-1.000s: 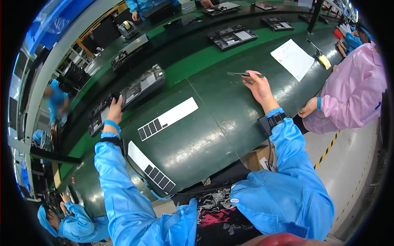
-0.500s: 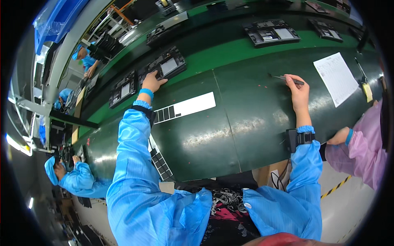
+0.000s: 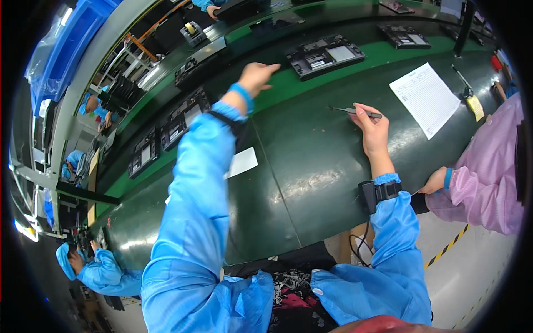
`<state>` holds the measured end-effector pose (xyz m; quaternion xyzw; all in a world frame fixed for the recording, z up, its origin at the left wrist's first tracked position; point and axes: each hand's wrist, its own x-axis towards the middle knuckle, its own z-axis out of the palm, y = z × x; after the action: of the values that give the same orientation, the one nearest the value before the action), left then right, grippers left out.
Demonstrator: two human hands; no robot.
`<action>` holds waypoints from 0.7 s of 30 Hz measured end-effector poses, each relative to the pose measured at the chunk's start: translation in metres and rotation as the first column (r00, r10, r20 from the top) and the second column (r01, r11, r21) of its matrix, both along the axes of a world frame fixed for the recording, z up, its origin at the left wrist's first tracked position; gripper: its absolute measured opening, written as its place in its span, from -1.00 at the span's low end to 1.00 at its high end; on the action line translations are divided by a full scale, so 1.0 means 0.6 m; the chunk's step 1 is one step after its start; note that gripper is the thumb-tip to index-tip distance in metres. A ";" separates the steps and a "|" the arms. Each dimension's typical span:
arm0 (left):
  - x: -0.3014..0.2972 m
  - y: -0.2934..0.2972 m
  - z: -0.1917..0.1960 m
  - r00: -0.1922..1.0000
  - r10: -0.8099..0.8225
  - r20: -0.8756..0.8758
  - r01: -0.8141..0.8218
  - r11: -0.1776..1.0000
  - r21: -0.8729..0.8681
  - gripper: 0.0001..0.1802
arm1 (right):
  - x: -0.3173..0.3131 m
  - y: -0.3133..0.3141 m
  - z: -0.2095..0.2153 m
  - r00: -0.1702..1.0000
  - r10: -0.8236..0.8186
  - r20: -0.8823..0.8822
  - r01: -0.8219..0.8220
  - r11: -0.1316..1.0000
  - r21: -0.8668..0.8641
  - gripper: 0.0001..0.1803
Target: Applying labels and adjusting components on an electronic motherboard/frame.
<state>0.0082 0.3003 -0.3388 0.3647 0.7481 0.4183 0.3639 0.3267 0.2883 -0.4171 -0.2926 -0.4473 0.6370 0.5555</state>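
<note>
My left hand [image 3: 254, 79] reaches out over the green strip beyond the table, fingers apart and nothing in them. The closest thing to it is an open black device chassis [image 3: 308, 61] with a pale rectangular part inside, just to its right; a gap separates the two. My right hand [image 3: 373, 133] pinches dark tweezers [image 3: 345, 110] above the dark green tabletop, their tips pointing left. A white sheet [image 3: 244, 162] shows partly from under my left forearm, which hides the rest of it.
More open chassis lie along the strip, two at left [image 3: 182, 125] [image 3: 143, 152] and one at far right [image 3: 408, 36]. A printed paper [image 3: 425, 100] and a tool with a yellow tag [image 3: 473, 102] lie right. A co-worker's pink sleeve [image 3: 472, 177] is at the right edge.
My left hand has left the chassis it was touching and swung right, toward another one. The view has shifted. The tweezers remain in my right hand.
</note>
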 end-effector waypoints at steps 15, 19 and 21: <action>0.110 0.185 -0.096 0.682 0.112 0.723 -0.175 0.985 0.012 -0.62 | 0.038 0.019 -0.037 0.889 -0.411 0.203 0.353 0.896 0.269 -0.81; -0.041 0.102 -0.025 0.877 -0.406 0.258 0.354 0.908 0.224 -0.71 | 0.013 0.016 -0.026 0.900 -0.416 0.133 0.357 0.875 0.326 -0.82; 0.028 -0.036 0.074 0.845 -0.001 0.535 -0.095 0.984 0.152 -0.69 | 0.018 0.028 -0.045 0.863 -0.475 0.173 0.394 0.846 0.359 -0.83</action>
<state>0.0249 0.2785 -0.2945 0.2459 0.5872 0.5748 0.5141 0.3374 0.3049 -0.4442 -0.3750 -0.5310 0.3716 0.6628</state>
